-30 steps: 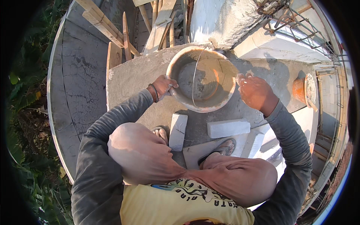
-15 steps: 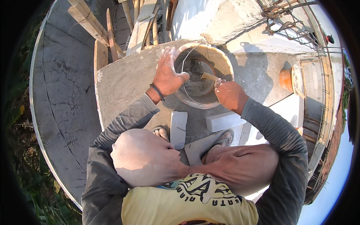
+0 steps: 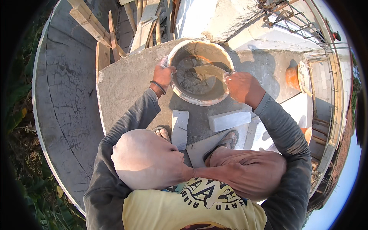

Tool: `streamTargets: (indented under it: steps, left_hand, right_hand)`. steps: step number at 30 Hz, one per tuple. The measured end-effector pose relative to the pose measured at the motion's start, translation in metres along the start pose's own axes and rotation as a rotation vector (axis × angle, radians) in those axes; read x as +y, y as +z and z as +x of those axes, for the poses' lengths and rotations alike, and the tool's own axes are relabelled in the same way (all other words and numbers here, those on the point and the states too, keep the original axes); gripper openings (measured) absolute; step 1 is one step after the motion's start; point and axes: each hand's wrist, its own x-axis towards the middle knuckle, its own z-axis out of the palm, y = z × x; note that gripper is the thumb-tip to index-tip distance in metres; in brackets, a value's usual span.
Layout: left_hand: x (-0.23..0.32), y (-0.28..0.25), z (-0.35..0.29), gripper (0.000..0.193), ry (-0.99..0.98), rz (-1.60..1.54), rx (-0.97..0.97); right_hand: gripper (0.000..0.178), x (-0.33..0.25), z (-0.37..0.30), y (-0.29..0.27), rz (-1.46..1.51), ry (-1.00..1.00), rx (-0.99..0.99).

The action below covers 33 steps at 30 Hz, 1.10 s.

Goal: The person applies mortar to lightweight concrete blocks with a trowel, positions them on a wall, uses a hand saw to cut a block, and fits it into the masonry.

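A round bucket with a pale rim stands in front of me, wet grey mortar in its bottom. My left hand, wearing a dark wristband, is closed on the bucket's left rim. At the opposite rim, my right hand is closed around the end of a wooden stick that slants into the mortar. The stick is smeared by motion, and its lower end cannot be made out. Two white blocks, one upright to my view and one crosswise, lie between the bucket and my feet.
A curved grey wall rises at my left. Timber pieces lean at the far left. Steel reinforcing bars jut out at the far right, above an orange container. Bare concrete surrounds the bucket.
My left hand has come down from above the bucket's left side and taken hold of its rim. The bucket has shifted slightly left, its wire handle no longer visible across the opening. My right hand has moved rightward.
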Motion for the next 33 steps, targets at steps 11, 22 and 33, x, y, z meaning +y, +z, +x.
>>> streamTargets:
  steps: [11, 22, 33]
  left_hand:
    - [0.043, 0.027, -0.043, 0.055, 0.388, 0.418, -0.018]
    - [0.042, 0.029, -0.039, 0.055, 0.418, 0.458, -0.136]
    - [0.044, 0.036, -0.043, 0.052, 0.428, 0.417, -0.110]
  right_hand:
    - [0.020, 0.031, 0.012, 0.071, 0.397, 0.177, -0.081]
    - [0.019, 0.039, 0.029, 0.067, 0.491, 0.114, -0.087]
    - [0.022, -0.011, 0.003, 0.056, 0.076, -0.196, 0.074]
